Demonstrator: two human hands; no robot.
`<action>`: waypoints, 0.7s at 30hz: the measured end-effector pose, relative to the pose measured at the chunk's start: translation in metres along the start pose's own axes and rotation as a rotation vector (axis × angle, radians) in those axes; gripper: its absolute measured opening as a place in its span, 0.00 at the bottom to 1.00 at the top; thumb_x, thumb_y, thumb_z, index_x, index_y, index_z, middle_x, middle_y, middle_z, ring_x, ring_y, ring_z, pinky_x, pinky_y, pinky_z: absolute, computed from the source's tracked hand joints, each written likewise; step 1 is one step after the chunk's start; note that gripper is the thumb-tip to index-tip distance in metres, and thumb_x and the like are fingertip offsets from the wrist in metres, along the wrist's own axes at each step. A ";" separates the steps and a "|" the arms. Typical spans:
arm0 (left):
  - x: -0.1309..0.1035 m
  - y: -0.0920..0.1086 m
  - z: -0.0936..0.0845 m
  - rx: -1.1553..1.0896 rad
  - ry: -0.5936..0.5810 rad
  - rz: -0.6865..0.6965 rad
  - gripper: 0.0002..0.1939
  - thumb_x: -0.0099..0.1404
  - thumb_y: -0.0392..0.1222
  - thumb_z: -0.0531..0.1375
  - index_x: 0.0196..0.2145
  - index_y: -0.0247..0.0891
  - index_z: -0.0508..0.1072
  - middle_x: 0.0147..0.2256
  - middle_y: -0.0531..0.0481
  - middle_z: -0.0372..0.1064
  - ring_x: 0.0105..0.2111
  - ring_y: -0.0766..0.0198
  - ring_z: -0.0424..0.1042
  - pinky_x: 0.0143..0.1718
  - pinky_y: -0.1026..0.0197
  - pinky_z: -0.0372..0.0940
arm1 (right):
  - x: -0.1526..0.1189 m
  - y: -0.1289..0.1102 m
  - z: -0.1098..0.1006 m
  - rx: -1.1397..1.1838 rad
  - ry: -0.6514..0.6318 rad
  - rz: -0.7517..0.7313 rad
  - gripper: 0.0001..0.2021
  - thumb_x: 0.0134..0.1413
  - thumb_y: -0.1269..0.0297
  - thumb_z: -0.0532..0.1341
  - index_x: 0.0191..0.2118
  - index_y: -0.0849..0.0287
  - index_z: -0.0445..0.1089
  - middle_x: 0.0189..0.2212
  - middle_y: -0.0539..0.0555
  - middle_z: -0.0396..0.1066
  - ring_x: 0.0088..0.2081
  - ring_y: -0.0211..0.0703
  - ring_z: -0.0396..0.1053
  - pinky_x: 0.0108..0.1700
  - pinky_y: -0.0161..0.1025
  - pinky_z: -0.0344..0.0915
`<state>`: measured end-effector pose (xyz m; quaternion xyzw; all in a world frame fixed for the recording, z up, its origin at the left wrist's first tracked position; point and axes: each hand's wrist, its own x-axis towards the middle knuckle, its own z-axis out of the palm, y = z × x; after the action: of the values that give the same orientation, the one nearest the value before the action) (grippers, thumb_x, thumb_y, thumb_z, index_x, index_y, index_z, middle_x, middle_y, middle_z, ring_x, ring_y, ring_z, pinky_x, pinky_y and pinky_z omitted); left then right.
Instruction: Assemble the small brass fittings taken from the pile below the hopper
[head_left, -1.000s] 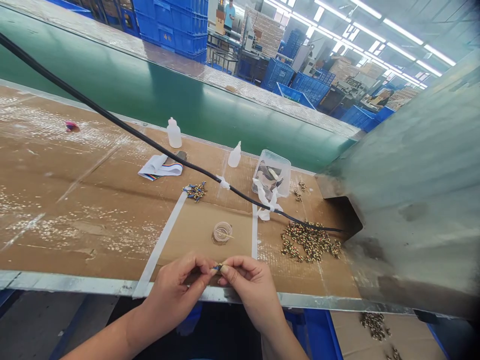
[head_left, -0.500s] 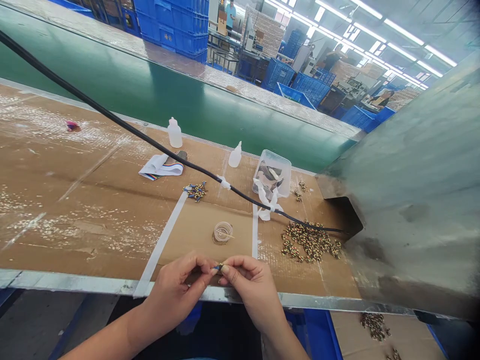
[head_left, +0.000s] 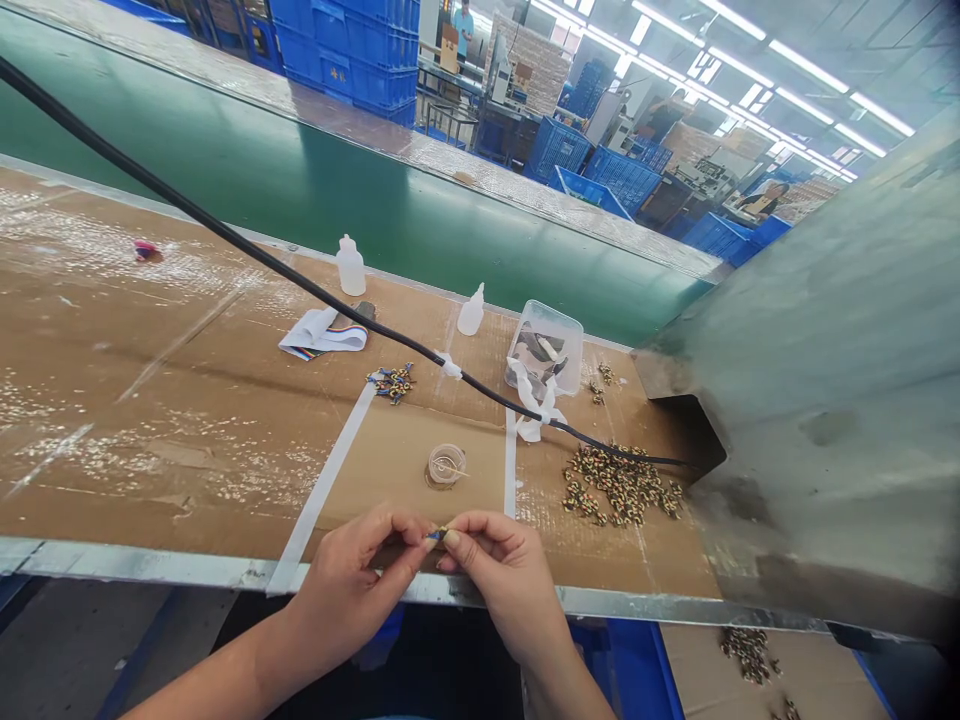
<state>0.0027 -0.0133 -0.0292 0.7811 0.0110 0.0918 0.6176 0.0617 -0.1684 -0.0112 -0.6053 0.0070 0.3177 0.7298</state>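
Grip closed on a tiny piece (head_left: 437, 535)

From the head view, left hand (head_left: 361, 572) and right hand (head_left: 504, 568) pinch it between them, by the tabletop's (head_left: 217, 400) near edge. Mostly covered, it shows some blue; I'd guess it's light, fairly stiff, easily dropped, best held by its ends. Small parts (head_left: 622, 485) lie heaped towards the right edge.

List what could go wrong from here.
1. The small part pinched between the left hand and right hand sits near the bench's metal edge; a slip might send it over.
2. The open cup, with a thin stick across it, stands just beyond the hands; a knock could tip it.
3. The black cable crosses the view of the heap; if touching, a tug might scatter pieces.
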 end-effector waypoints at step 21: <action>0.006 0.005 -0.001 -0.080 -0.033 -0.149 0.07 0.61 0.40 0.58 0.38 0.39 0.69 0.33 0.50 0.74 0.33 0.64 0.77 0.36 0.63 0.74 | -0.002 0.002 0.000 0.037 0.005 -0.014 0.11 0.46 0.59 0.68 0.31 0.61 0.72 0.24 0.51 0.73 0.28 0.34 0.70 0.35 0.32 0.67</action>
<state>0.0075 -0.0131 -0.0234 0.7543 0.0550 0.0329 0.6534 0.0589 -0.1695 -0.0126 -0.5924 0.0105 0.3112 0.7430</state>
